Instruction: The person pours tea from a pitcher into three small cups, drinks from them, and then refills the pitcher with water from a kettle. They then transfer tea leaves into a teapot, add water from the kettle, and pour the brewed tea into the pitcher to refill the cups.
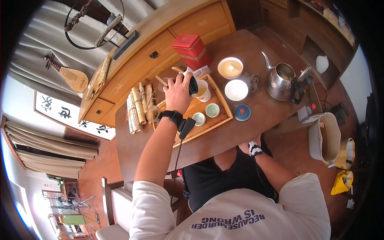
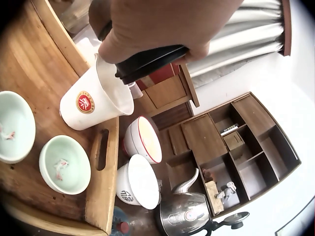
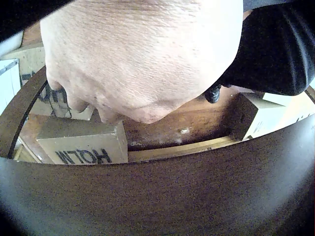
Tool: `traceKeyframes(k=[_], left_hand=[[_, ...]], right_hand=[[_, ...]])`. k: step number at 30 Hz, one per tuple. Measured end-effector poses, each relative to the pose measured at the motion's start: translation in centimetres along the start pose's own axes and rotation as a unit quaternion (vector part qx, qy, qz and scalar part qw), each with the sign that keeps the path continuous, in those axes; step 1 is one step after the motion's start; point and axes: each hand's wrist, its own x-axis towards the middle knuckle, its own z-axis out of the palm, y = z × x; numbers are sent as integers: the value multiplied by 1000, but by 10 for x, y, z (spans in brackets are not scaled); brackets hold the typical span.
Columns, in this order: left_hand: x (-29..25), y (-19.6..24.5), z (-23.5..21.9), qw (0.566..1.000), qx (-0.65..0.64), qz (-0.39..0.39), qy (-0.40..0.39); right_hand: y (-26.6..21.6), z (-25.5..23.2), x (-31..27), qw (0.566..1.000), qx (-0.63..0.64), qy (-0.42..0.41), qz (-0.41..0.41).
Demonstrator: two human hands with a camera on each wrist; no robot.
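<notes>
My left hand [image 1: 177, 95] grips a black round-rimmed cup [image 2: 147, 61] and tilts it on its side. Its rim hangs right at the mouth of a white cup with a red round emblem [image 2: 96, 96], which stands on the wooden tray [image 1: 225, 105]. Two small pale green teacups, one nearer the hand [image 1: 199, 119] and one to its right [image 1: 212, 110], sit on the tray as well. Low by my lap, just off the table's front edge, is my right hand [image 3: 142, 64]. Its fingers hang loosely bent and hold nothing visible.
Right of the tray stand a bowl with a red rim [image 1: 230, 68], a white bowl [image 1: 236, 90], a blue coaster [image 1: 242, 112] and a steel kettle [image 1: 282, 82]. A red tin [image 1: 191, 50] is behind; rolled bamboo slips [image 1: 138, 106] lie left. Cardboard boxes [image 3: 83, 142] are below the table.
</notes>
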Motion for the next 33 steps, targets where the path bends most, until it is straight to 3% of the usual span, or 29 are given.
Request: traceKeyframes(k=[4, 13, 22, 25, 33], left_hand=[[4, 2, 0, 999, 34, 17, 2], [8, 3, 5, 994, 97, 41, 22], [7, 5, 6, 994, 99, 36, 18], [6, 4, 7, 994, 96, 37, 22], [5, 4, 9, 995, 93, 32, 20]], right_hand=[[-11, -33, 5, 998, -35, -53, 9], [-17, -48, 8, 995, -33, -92, 19], [-22, -58, 11, 997, -44, -64, 7], [-21, -51, 9, 998, -44, 32, -30], [-21, -55, 10, 999, -36, 5, -28]])
